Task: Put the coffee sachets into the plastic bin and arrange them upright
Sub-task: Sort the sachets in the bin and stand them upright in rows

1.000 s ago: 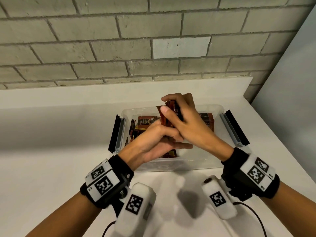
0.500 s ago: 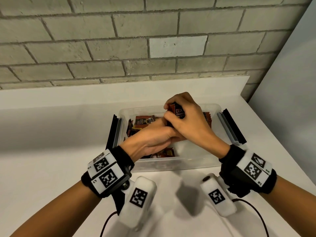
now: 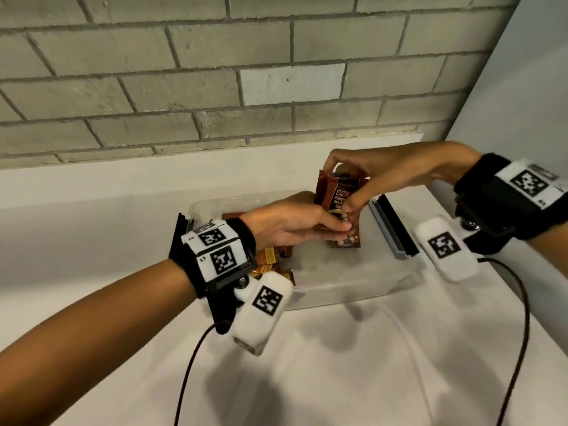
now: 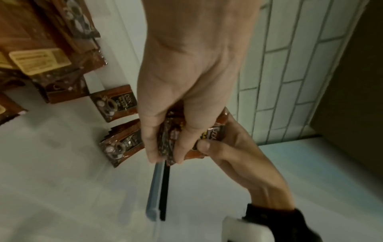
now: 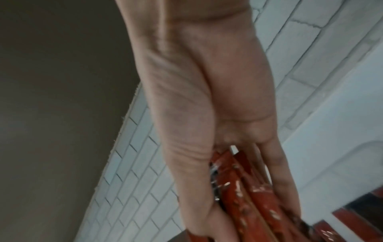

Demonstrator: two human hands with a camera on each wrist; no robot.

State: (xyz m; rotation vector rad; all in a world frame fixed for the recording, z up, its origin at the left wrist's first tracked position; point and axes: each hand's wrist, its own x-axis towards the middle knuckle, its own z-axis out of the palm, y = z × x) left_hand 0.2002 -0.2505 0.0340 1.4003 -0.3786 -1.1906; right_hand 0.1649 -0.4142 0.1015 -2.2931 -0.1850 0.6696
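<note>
sachets [image 3: 337, 200] upright, perhaps, in both hands

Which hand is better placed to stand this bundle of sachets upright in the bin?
Right, probably. The right hand grips the sachet bundle from above, already upright over the bin. The left hand only holds its lower part.

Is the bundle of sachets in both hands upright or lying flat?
Upright. The sachet bundle stands on end at the bin's right side, top edges up, between right hand and left hand.
</note>
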